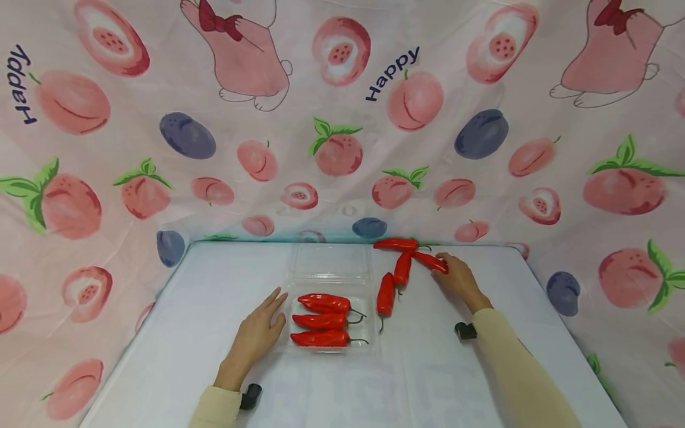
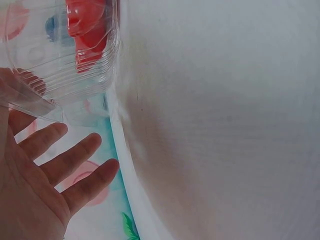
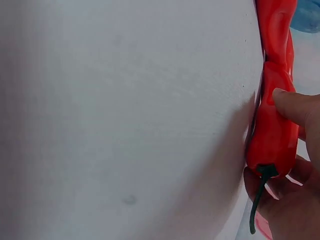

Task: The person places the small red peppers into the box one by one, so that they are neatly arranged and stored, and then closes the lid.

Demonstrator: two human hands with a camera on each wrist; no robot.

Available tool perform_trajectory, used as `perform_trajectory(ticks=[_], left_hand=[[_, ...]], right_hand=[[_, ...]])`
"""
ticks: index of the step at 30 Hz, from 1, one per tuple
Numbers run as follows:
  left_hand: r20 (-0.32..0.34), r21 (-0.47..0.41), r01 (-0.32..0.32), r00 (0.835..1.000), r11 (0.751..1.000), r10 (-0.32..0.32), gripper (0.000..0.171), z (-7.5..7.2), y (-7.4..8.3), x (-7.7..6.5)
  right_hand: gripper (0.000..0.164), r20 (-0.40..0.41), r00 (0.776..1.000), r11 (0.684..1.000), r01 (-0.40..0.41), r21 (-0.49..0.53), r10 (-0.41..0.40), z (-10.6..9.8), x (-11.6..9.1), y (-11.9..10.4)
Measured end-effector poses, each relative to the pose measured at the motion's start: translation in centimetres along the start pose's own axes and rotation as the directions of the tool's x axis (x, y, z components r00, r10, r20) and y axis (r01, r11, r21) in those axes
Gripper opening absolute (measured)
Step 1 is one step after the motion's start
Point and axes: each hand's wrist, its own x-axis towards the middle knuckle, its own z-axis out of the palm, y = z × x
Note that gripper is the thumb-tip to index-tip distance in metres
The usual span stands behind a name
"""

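Note:
A red chili pepper (image 3: 274, 130) with a dark green stem lies between the thumb and fingers of my right hand (image 1: 458, 277), which grips it at its stem end. My left hand (image 1: 258, 330) has its fingers extended and spread, by the left wall of a clear plastic clamshell box (image 1: 373, 333). In the left wrist view the thumb is seen behind the clear plastic. Three red chili peppers (image 1: 321, 321) lie side by side inside the box, stems to the right. Its transparent lid (image 1: 330, 261) is folded back, away from me.
Three more red chili peppers lie right of the box: one at the back edge (image 1: 396, 244), one below it (image 1: 402, 268), one nearer (image 1: 385, 295). The white table (image 1: 214, 279) meets a fruit-printed cloth (image 1: 342, 119) at the back and sides.

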Motion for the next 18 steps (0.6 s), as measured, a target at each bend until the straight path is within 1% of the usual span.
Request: perform_trajectory(ticks=[5,8,11,18], left_hand=[[0.007,0.002,0.005,1.0,1.0,-0.005,0.052,0.1,0.0,0.0],[0.014,0.006,0.011,1.0,1.0,-0.011,0.053,0.1,0.0,0.0],[0.015,0.008,0.009,1.0,1.0,-0.009,0.054,0.2,0.0,0.0],[0.016,-0.001,0.002,1.0,1.0,-0.002,0.053,0.2,0.0,0.1]], right_hand=[[0.057,-0.005,1.0,1.0,-0.011,0.011,0.011,-0.3,-0.5,0.1],[0.057,-0.018,1.0,1.0,-0.011,0.017,0.011,-0.6,-0.9,0.0],[0.057,-0.032,0.999,1.0,-0.002,0.02,0.002,-0.9,-1.2,-0.1],[0.056,-0.067,0.998,0.999,-0.006,0.036,0.008,-1.4,-2.2,-0.2]])
